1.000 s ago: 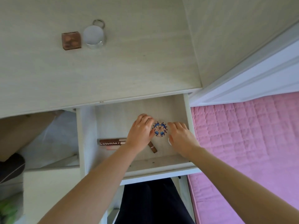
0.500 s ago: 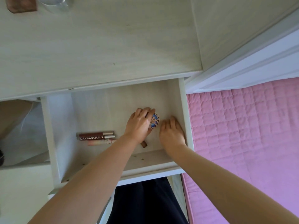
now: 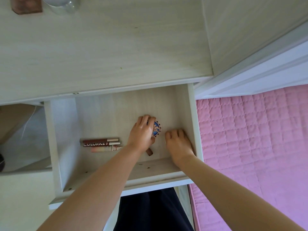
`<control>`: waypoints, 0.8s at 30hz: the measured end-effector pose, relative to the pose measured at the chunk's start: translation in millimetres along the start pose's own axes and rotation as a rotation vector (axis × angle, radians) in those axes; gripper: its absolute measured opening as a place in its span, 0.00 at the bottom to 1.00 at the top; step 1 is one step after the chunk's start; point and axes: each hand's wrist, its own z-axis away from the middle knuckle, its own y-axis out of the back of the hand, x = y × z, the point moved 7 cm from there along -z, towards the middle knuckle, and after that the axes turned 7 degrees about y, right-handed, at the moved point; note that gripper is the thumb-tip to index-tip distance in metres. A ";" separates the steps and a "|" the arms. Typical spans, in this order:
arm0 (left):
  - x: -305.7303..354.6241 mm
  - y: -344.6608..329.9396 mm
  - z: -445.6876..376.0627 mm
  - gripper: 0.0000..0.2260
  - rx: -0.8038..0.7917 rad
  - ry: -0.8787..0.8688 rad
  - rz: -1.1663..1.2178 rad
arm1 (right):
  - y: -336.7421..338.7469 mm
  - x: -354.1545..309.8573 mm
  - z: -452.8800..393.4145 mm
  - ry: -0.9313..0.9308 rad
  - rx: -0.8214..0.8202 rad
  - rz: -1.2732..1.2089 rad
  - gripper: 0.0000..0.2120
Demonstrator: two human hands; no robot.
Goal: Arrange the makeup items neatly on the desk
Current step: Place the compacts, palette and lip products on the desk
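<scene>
Down inside the open drawer [image 3: 55, 147], working from the left, we have three lip gloss tubes [image 3: 101, 144] lying side by side, their long axes running left to right, caps pointing toward our hands. Just right of them our left hand [image 3: 141, 135] curls its fingers over a round compact with a blue butterfly pattern [image 3: 157, 129], gripping it from the left so that only its right edge shows past the fingertips. A small brown tube [image 3: 149, 152] pokes out from under that wrist, its long axis angled toward the drawer front. Further right, our right hand [image 3: 179, 144] rests palm down on the drawer floor, close to the right wall; its fingers look loosely bent and we see nothing in them, though whatever lies under the palm is hidden.

What matters for us now: the compact sits between the two hands, touching the left and apart from the right, so the left is the one to lift it. We judge the lift must go up and away, over the drawer's back to the bench [image 3: 116, 52], where a brown square compact [image 3: 26, 5] and a clear glass jar [image 3: 63, 5] wait at the far left edge. Right of the drawer lies a pink quilted bed [image 3: 258, 139].
</scene>
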 end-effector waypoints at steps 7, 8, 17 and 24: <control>-21.0 13.2 14.2 0.32 0.072 0.161 0.302 | 8.9 3.6 7.9 0.005 0.071 -0.422 0.27; -22.7 16.7 16.9 0.33 0.085 0.172 0.331 | 13.8 4.1 9.2 0.004 0.088 -0.503 0.28; -28.6 66.7 51.1 0.35 0.215 0.323 0.602 | 75.1 5.7 30.3 -0.066 0.290 -0.834 0.34; -19.4 132.9 86.2 0.33 0.343 0.328 0.682 | 126.1 -3.2 55.7 -0.043 0.412 -0.963 0.30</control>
